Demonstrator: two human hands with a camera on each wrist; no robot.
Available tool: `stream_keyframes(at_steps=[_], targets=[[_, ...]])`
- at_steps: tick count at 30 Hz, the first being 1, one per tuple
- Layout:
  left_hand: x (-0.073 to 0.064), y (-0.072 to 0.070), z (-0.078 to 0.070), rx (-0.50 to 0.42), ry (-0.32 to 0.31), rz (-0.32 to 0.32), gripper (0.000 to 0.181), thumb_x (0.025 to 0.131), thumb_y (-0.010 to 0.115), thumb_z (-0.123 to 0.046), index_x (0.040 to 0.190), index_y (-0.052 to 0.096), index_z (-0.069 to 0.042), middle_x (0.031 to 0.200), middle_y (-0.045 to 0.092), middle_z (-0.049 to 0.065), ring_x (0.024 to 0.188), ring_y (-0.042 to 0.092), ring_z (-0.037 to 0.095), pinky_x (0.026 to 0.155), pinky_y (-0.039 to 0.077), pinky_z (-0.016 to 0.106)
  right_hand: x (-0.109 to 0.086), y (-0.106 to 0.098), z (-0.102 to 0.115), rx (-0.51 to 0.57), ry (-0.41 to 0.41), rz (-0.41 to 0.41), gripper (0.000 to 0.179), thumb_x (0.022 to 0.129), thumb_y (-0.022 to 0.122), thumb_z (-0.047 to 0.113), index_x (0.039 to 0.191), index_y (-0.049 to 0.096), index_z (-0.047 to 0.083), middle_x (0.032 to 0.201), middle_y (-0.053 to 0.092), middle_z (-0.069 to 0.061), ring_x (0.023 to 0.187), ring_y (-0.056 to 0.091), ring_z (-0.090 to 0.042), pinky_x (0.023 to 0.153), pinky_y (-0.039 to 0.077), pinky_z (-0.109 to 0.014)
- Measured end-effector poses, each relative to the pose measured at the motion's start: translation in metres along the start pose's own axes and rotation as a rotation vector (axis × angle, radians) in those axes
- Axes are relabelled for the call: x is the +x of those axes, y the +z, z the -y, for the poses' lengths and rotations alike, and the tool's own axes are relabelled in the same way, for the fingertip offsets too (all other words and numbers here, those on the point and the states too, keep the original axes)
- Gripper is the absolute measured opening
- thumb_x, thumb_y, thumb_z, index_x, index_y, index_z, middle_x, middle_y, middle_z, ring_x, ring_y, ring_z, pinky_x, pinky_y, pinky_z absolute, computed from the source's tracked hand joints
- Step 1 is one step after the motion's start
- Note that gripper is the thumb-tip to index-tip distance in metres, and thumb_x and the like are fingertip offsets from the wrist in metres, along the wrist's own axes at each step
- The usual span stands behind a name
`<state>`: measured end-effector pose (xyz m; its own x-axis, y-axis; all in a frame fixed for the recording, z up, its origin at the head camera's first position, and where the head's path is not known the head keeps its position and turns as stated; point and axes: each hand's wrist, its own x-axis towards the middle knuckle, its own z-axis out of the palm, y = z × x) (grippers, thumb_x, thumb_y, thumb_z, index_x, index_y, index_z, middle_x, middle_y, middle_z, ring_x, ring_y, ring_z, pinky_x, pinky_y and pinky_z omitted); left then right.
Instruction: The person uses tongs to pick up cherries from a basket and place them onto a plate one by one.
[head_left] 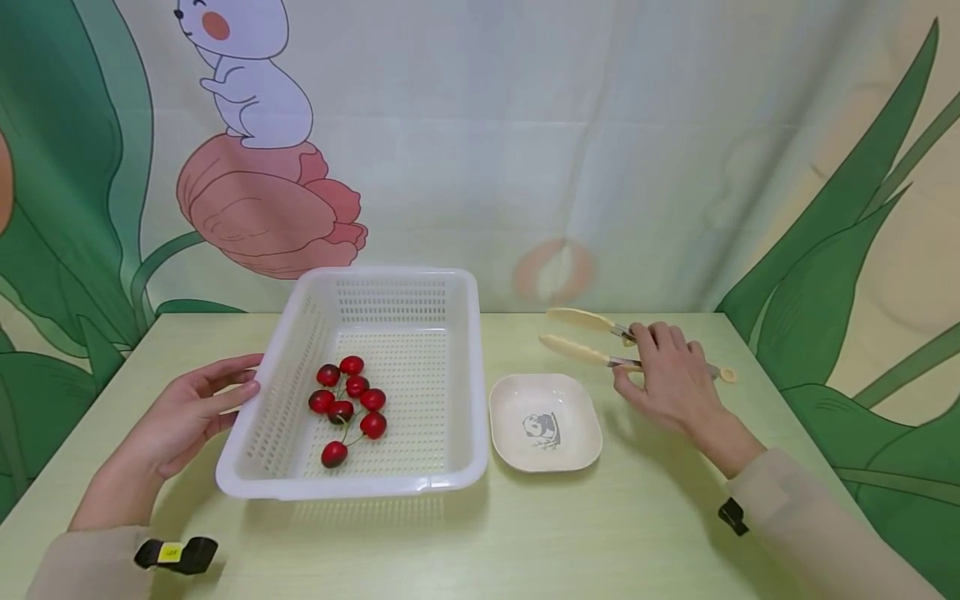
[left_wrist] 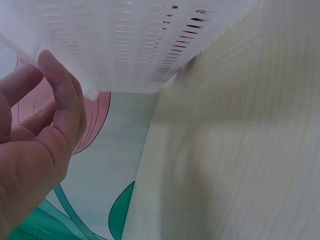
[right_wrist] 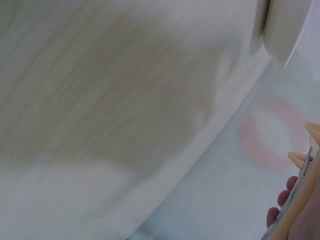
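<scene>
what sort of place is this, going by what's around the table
Probably a staged tabletop recording setup indoors, though the wider room is out of view: a cartoon-printed cloth backdrop hangs behind the pale wood-grain table, and black wrist-worn devices show.

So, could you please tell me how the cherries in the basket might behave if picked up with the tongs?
The cherries look round and glossy, so they would probably roll or slip if pinched off-centre. Thin stems run between some of them, so lifting one may drag a neighbour along.
</scene>
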<state>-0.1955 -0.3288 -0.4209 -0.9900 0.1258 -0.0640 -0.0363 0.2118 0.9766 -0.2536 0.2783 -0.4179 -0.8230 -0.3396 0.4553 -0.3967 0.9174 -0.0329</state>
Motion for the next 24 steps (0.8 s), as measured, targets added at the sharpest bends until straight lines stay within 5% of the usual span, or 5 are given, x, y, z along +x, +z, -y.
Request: stream_keyframes(at_steps=[16, 24], targets=[[0.001, -0.001, 0.002, -0.088, 0.008, 0.017, 0.054, 0.103, 0.064, -0.019, 0.153, 0.045, -0.011, 0.128, 0.055, -0.005, 0.105, 0.063, 0.01, 0.087, 0.056, 0.025, 0.021, -0.017, 0.011, 0.036, -0.059, -0.017, 0.055, 0.089, 0.055, 0.041, 0.128, 0.055, 0.003, 0.116, 0.059, -0.016, 0.107, 0.055, -0.036, 0.076, 0.046, -0.052], [-0.001, 0.0, 0.0, -0.04, 0.003, 0.012, 0.06, 0.103, 0.065, -0.024, 0.156, 0.041, -0.009, 0.129, 0.055, -0.008, 0.107, 0.063, 0.009, 0.088, 0.056, 0.025, 0.028, -0.026, 0.026, 0.051, -0.053, 0.041, 0.056, 0.089, 0.054, 0.041, 0.13, 0.055, 0.003, 0.114, 0.058, -0.015, 0.106, 0.055, -0.037, 0.079, 0.047, -0.053]])
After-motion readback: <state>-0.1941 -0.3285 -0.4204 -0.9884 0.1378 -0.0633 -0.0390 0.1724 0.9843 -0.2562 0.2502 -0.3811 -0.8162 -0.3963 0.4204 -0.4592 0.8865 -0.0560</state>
